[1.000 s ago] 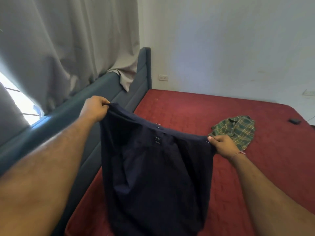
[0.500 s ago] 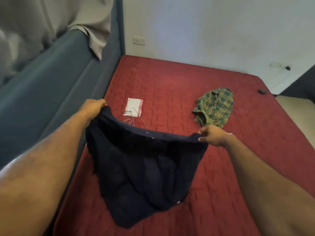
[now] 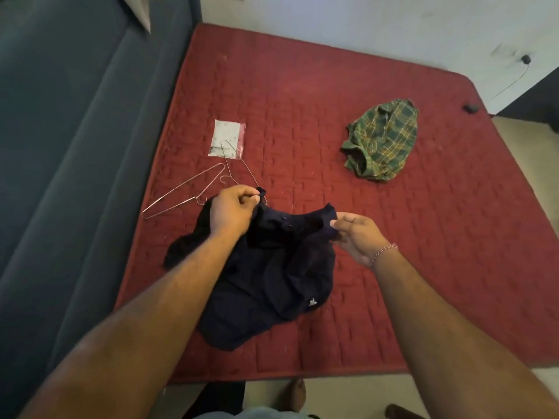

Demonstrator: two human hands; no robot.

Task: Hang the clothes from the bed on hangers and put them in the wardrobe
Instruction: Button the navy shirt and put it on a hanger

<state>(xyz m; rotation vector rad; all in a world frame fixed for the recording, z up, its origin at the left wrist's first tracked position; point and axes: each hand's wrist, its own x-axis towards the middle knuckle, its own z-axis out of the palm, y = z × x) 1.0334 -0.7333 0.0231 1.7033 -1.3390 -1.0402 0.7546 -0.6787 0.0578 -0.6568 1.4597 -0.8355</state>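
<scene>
Both hands, left hand (image 3: 233,211) and right hand (image 3: 357,234), pinch the navy shirt (image 3: 272,285), lowered from mid-air onto the red bed (image 3: 393,267) beside wire hangers (image 3: 187,189), apparently ready for hanging; plaid shirt (image 3: 381,140) waits.

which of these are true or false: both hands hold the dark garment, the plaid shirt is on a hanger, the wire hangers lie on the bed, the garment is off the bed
1. Both hands hold the dark navy garment. True: the left hand and right hand each pinch its top edge.
2. The green plaid shirt is on a hanger. False: it lies crumpled on the red mattress.
3. The wire hangers lie on the mattress. True.
4. The garment hangs clear of the mattress. False: its lower part rests on it.
</scene>
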